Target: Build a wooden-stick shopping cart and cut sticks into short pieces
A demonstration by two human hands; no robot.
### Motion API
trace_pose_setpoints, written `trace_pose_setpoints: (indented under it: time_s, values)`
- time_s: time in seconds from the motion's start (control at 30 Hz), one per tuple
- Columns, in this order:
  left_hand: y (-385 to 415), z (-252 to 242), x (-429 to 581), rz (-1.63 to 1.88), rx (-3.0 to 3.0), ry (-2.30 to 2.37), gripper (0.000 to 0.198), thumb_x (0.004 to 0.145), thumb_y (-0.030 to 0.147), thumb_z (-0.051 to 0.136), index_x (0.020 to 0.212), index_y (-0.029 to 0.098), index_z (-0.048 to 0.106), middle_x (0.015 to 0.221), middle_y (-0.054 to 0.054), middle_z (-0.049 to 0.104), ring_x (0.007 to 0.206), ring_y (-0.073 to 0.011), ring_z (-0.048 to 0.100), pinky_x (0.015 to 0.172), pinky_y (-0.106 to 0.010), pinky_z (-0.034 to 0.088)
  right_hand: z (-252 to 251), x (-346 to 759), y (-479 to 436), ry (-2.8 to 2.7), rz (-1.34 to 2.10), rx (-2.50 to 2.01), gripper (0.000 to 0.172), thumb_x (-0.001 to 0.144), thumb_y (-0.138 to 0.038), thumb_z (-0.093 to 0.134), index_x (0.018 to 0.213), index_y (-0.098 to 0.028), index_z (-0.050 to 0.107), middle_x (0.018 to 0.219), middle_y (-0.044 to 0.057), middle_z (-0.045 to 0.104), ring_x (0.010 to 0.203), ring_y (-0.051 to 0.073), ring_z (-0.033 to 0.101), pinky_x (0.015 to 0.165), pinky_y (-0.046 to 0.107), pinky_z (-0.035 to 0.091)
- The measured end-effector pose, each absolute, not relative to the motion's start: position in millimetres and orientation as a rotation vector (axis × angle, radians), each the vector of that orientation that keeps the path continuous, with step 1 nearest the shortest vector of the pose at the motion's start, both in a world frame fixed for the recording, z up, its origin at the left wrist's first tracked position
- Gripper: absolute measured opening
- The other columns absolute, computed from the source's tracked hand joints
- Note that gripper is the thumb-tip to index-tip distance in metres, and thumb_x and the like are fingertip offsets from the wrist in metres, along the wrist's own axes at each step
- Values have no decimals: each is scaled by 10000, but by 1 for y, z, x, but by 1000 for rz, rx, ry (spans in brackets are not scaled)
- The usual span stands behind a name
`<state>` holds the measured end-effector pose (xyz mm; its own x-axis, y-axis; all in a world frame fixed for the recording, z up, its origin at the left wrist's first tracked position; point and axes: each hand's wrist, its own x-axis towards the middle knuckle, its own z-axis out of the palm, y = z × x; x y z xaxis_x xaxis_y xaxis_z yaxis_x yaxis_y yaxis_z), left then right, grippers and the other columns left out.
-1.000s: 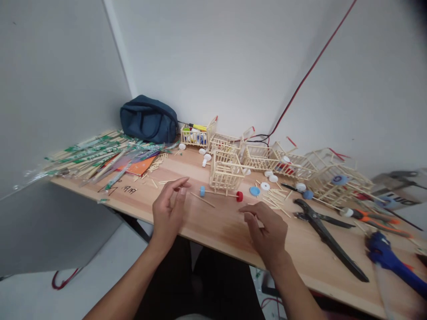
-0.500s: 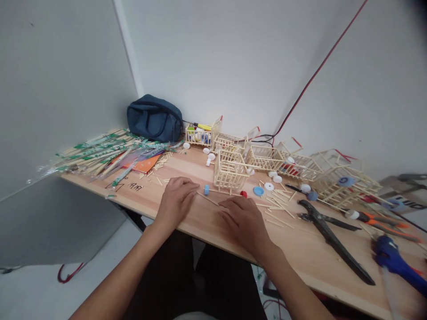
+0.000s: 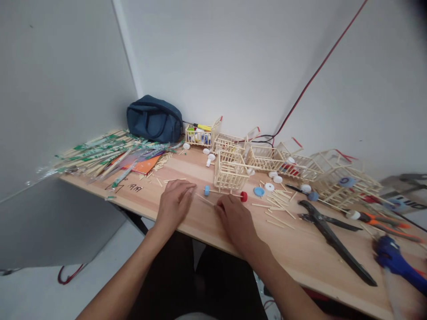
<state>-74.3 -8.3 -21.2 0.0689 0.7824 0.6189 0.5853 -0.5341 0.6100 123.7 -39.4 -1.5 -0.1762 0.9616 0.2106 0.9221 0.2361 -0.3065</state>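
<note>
The pale wood-grained tabletop (image 3: 204,226) has the person's left hand (image 3: 173,205) and right hand (image 3: 236,218) over it, apart, fingers curled inward. Just beyond stands an open basket of pale wooden sticks (image 3: 230,172); before it lies a thin wooden axle (image 3: 217,192) with light-blue and red end caps. A bare, slender wooden stick (image 3: 204,199) lies between the fingertips; whether either hand pinches it, I can't tell.

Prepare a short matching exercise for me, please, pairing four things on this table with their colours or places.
Things:
1. Fabric pouch
2. Thin stick
3. Cap on the right end of the rod
4. Long-handled tool

Colours or places:
A. Red
B. Black
C. Dark blue
D. Between the left hand and the right hand

Pairs: 1-C, 2-D, 3-A, 4-B.
</note>
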Motion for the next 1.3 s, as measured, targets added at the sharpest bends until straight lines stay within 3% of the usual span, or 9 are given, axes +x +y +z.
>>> trace_pose_setpoints:
  time_s: [0.13,0.27,0.4,0.6,1.0,1.3]
  values:
    - [-9,-20,-75,1481,2099,1391,208,917,233,521,972,194,717,963,-65,723,969,-211,624,894,-382,483,10,147,-57,-2038,265,-1666,141,897,-217,502,780,-226,581,736,2,677,650,168,622,603,273,448]
    - [-10,-19,-74,1481,2067,1410,206,916,242,527,1003,196,708,979,-59,723,957,-203,626,884,-374,488,33,172,-79,-1855,40,-1518,138,913,-316,540,870,-229,639,740,-2,690,565,130,586,560,242,439]
    - [-10,-21,-75,1482,2061,1429,203,915,257,534,1014,194,700,1002,-61,721,978,-210,622,900,-382,481,51,180,-81,-1699,-220,-1544,165,915,-342,563,914,-212,664,734,-17,682,550,98,568,562,217,413]
    - [-10,-22,-75,1501,2060,1444,198,911,263,544,1011,193,700,1000,-66,726,975,-218,625,900,-395,488,57,168,-54,-1716,-296,-1519,191,923,-307,521,838,-196,652,721,-2,666,554,102,548,569,226,397]
    - [-11,-23,-75,1503,2043,1446,194,914,254,550,1011,183,703,1001,-67,727,987,-216,619,896,-387,495,56,164,-55,-1832,-118,-1480,129,913,-290,551,877,-210,645,811,-14,693,571,87,547,574,218,404]
    - [-12,-18,-73,1573,2034,1435,189,920,261,541,1013,196,692,977,-66,723,961,-208,620,891,-383,493,52,166,-49,-1818,-66,-1478,180,922,-314,524,890,-203,662,842,15,710,583,107,565,584,238,423]
